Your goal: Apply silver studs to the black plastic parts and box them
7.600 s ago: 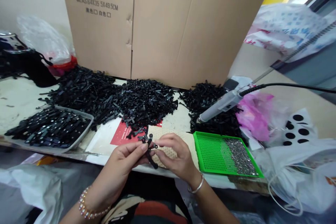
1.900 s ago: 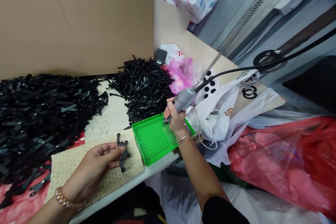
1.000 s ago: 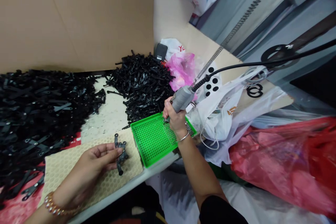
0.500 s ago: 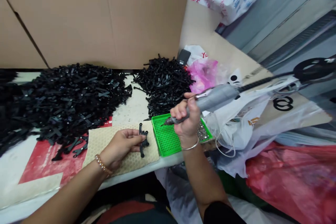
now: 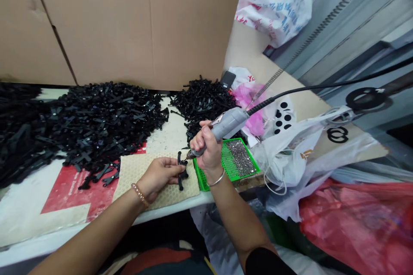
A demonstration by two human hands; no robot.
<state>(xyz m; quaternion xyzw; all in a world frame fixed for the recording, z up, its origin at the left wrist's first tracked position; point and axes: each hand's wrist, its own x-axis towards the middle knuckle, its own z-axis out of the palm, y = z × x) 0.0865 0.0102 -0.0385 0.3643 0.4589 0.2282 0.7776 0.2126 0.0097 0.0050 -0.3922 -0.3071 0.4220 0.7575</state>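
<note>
Between the thumb and fingers of my left hand (image 5: 163, 176) is a small black plastic part (image 5: 180, 180) with slim arms, held over a beige textured mat (image 5: 132, 167). My right hand (image 5: 208, 148) wraps round a grey electric screwdriver (image 5: 230, 122), which slants down to the left. Its tip is at the upper right of the black part; whether a screw sits there is too small to tell. Just right of the mat, partly hidden behind my right hand, lies a green perforated tray (image 5: 229, 165) with many small metal screws (image 5: 243, 161) in its right side.
Large heaps of black parts (image 5: 106, 120) and a smaller black pile (image 5: 206, 99) lie along a cardboard wall (image 5: 112, 21). A cable (image 5: 309, 88) and coiled spring (image 5: 300, 51) run from the screwdriver to the upper right. Plastic bags (image 5: 287, 159) crowd the right side.
My right hand has brought the screwdriver left and down from above the green tray to the black part. My left hand still holds the part over the mat. The view has shifted slightly.
</note>
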